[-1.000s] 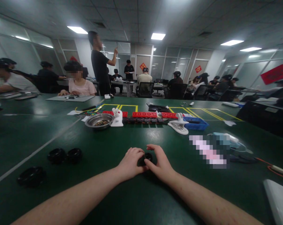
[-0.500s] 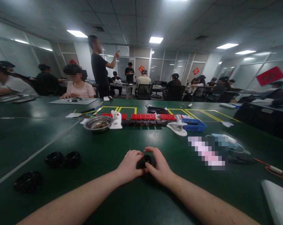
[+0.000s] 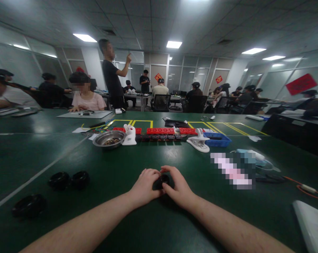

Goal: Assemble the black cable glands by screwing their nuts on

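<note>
- Where both forearms meet at the near middle of the green table (image 3: 153,154), left hand (image 3: 145,185) and right hand (image 3: 177,188) pinched together on one small black round part (image 3: 161,181), fingertips steadying it from both sides
- Kept low on the surface, likely for support
- Set aside at far left: three similar black rings (image 3: 66,180)
- Beyond, within reach: metal bowl (image 3: 108,139) and red strips (image 3: 161,130)

Open green table mat (image 3: 137,158) ahead of the hands, up to a far barrier: round steel bowl (image 3: 108,139), row of red and black blocks (image 3: 161,134), white plastic clamp (image 3: 199,142), blue plastic tray (image 3: 217,140). Left flank: three black rubber rings (image 3: 59,180), with gaps between. Right flank: tangled cables (image 3: 269,172) and flat white slab (image 3: 310,225) at the edge.
</note>
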The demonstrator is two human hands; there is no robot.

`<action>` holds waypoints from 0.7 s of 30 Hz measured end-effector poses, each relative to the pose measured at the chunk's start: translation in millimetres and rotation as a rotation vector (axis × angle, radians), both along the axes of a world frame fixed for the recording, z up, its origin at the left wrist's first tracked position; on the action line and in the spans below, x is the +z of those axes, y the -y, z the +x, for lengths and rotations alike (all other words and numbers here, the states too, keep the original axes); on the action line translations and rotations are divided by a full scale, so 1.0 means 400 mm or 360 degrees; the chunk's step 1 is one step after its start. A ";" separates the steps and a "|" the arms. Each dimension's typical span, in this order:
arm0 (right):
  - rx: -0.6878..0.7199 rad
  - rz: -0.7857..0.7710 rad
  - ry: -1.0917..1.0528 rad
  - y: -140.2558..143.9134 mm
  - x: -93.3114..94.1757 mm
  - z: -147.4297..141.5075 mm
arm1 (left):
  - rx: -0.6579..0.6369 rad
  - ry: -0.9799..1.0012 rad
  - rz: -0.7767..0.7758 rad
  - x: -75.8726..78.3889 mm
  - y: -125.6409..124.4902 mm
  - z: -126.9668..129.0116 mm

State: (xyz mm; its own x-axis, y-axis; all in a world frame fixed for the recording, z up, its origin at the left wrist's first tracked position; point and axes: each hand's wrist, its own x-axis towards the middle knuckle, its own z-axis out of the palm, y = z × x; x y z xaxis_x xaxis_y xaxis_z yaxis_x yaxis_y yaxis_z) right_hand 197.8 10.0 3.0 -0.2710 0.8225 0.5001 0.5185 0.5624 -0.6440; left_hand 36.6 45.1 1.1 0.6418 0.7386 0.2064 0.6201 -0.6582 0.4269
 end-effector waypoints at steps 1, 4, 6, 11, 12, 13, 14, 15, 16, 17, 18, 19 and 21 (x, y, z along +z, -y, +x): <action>-0.0027 0.0016 -0.0003 0.000 0.000 0.000 | 0.0001 -0.0003 0.0003 0.000 0.000 0.000; -0.0130 0.0042 -0.0007 -0.004 0.000 -0.004 | 0.0012 -0.0003 0.0000 0.003 0.002 0.000; -0.0162 0.0029 0.0006 -0.006 0.000 -0.006 | 0.0017 0.0005 -0.0015 0.006 0.005 0.000; -0.0086 -0.0003 0.0009 -0.005 -0.002 -0.003 | 0.0005 0.0015 -0.0035 0.009 0.005 0.000; -0.0053 0.0000 0.0008 -0.004 -0.002 -0.002 | 0.0002 0.0015 -0.0031 0.009 0.004 0.000; -0.0026 0.0004 0.0007 -0.003 -0.001 -0.001 | 0.0002 0.0014 -0.0026 0.009 0.004 0.000; -0.0012 0.0011 0.0007 -0.002 -0.001 0.000 | 0.0004 0.0011 -0.0019 0.009 0.003 0.001; -0.0017 0.0021 0.0005 -0.001 0.000 0.000 | 0.0007 0.0007 -0.0010 0.009 0.003 0.001; -0.0038 0.0035 0.0002 0.000 0.001 -0.001 | 0.0008 0.0002 0.0001 0.009 0.003 0.001; -0.0067 0.0046 0.0001 -0.001 0.001 -0.002 | 0.0008 -0.0002 0.0015 0.009 0.004 0.001; -0.0104 0.0053 0.0001 -0.001 0.001 -0.002 | 0.0005 -0.0004 0.0030 0.009 0.004 0.001; -0.0135 0.0051 0.0007 -0.002 0.001 -0.003 | 0.0000 -0.0003 0.0043 0.008 0.005 0.001; -0.0166 0.0028 0.0030 -0.004 0.001 -0.003 | -0.0006 0.0005 0.0055 0.007 0.005 0.001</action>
